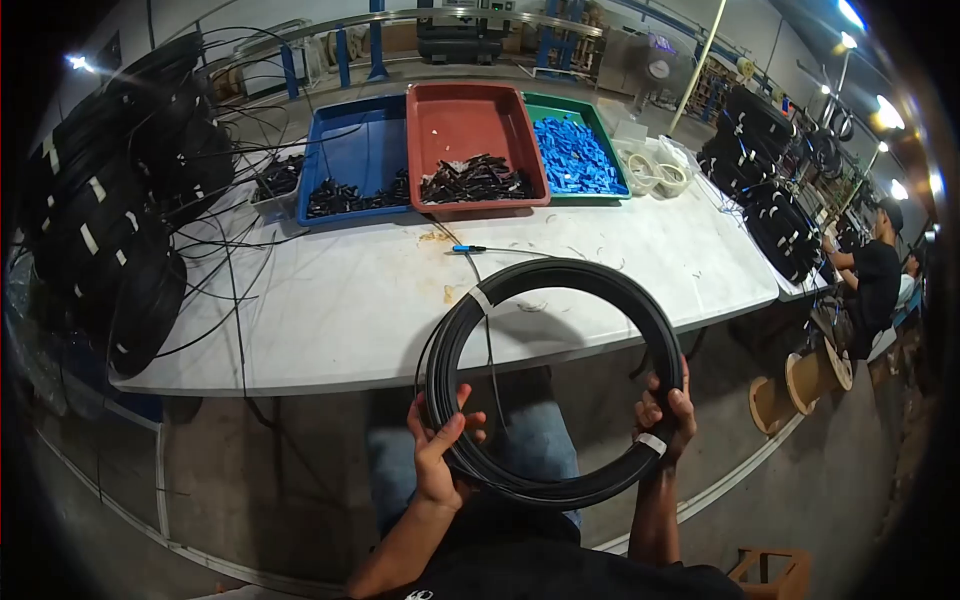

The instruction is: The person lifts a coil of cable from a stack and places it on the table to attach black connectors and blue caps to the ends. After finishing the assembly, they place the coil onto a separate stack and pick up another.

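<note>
A large coil of black cable is held upright at the table's front edge, bound with a white tape band at upper left and another at lower right. My left hand grips its lower left side, with fingertips showing inside the ring. On the right side, my right hand is closed around the coil just above the lower tape band. A cable end with a blue connector and a black sleeve lies on the table behind the coil. One loose cable strand hangs through the ring.
The white table carries a blue tray and a red tray of dark parts, plus a green tray of blue connectors. Black cable coils are piled at left, others at right. A person sits far right near wooden spools.
</note>
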### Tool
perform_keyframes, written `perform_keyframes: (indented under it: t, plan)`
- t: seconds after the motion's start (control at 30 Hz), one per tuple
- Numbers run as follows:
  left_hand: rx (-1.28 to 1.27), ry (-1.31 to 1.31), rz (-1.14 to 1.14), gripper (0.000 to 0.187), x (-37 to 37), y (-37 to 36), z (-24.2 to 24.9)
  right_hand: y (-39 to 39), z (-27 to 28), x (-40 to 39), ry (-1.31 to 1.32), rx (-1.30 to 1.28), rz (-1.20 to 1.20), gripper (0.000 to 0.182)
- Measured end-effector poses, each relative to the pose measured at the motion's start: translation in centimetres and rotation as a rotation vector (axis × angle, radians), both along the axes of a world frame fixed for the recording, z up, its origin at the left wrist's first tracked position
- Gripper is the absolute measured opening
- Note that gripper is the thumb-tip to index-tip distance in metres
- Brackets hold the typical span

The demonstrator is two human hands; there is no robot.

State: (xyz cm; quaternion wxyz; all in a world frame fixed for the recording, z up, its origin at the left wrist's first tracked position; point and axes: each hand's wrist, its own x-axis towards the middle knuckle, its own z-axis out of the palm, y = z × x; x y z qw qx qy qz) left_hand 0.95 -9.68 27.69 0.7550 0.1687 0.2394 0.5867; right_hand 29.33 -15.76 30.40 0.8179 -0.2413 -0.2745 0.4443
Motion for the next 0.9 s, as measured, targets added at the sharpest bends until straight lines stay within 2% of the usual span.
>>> perform_keyframes:
  t: [0.03, 0.07, 0.13, 0.17, 0.2, 0.27, 0.3, 0.33, 0.4, 0.43, 0.5, 0.53, 0.57, 0.6, 0.67, 0.7, 0.73, 0.8, 0.83, 0.9]
  plan:
    - [0.042, 0.174, 0.015, 0.051, 0.5, -0.2, 0.6, 0.3, -0.9, 0.2, 0.049, 0.014, 0.007, 0.058]
    - [0.036, 0.178, 0.013, 0.051, 0.4, -0.1, 0.8, 0.3, -2.2, 0.7, 0.054, 0.008, 0.005, 0.058]
    - [-0.039, -0.028, -0.052, 0.06, 0.2, 0.3, 0.9, 0.2, -4.6, 1.8, 0.224, -0.116, 0.121, 0.045]
    - [-0.071, 0.022, -0.129, 0.073, 0.5, 0.3, 1.2, 0.4, -2.8, -0.3, 0.153, -0.196, -0.046, 0.038]
    - [-0.074, 0.023, -0.127, 0.073, 0.3, 0.7, 0.4, 0.2, -3.4, -0.1, 0.195, -0.168, -0.01, 0.055]
    - [-0.018, -0.341, -0.324, 0.073, -0.3, 1.8, -1.3, 0.2, -4.1, -0.1, 0.176, -0.174, -0.022, 0.06]
    - [0.085, -0.395, -0.385, 0.069, 0.1, 2.2, -1.4, 0.3, -3.9, -0.2, 0.179, -0.176, -0.021, 0.06]
    - [0.082, -0.389, -0.383, 0.069, 0.1, 2.5, -1.6, 0.3, -3.5, -0.4, 0.152, -0.207, -0.053, 0.066]
    - [0.075, -0.622, -0.52, 0.066, -0.1, 3.0, -2.1, 0.5, -2.8, -0.4, 0.134, -0.244, -0.087, 0.072]
    - [0.068, -0.618, -0.523, 0.066, -0.1, 3.0, -2.0, 0.7, -2.3, -0.1, 0.068, -0.292, -0.119, 0.078]
    - [-0.093, -0.302, -0.296, 0.04, -0.3, 2.6, -1.2, 1.0, -1.7, 0.7, -0.005, -0.383, -0.14, 0.094]
    - [-0.17, -0.145, -0.177, 0.029, -0.2, 2.2, -0.3, 1.4, -1.7, 1.4, -0.004, -0.389, -0.143, 0.094]
    - [-0.267, -0.084, -0.086, 0.02, 0.7, 2.0, 0.9, 2.0, -1.9, 2.2, -0.118, -0.428, -0.108, 0.095]
    - [-0.268, -0.081, -0.083, 0.02, 1.4, 1.9, 1.6, 2.7, -1.9, 2.9, -0.232, -0.459, -0.072, 0.097]
    - [-0.086, 0.237, 0.137, 0.044, 2.3, 1.7, 2.3, 4.2, -0.9, 4.8, -0.266, -0.41, -0.068, 0.095]
    - [-0.086, 0.322, 0.167, 0.072, 2.2, 1.7, 2.5, 5.1, -0.6, 5.8, -0.265, -0.457, -0.013, 0.094]
    - [-0.085, 0.324, 0.158, 0.072, 2.3, 1.6, 2.4, 5.8, -0.2, 6.4, -0.263, -0.501, 0.04, 0.092]
    - [-0.01, 0.576, 0.199, 0.079, 2.4, 1.4, 2.2, 6.6, 1.4, 5.7, -0.55, -0.737, 0.018, 0.095]
    - [0.009, 0.584, 0.179, 0.093, 2.0, 1.4, 2.0, 6.8, 1.0, 5.6, -0.629, -0.767, -0.025, 0.096]
    - [0.073, 0.634, 0.157, 0.096, 1.1, 0.7, 2.4, 6.5, 1.2, 4.7, -0.708, -0.797, -0.07, 0.096]
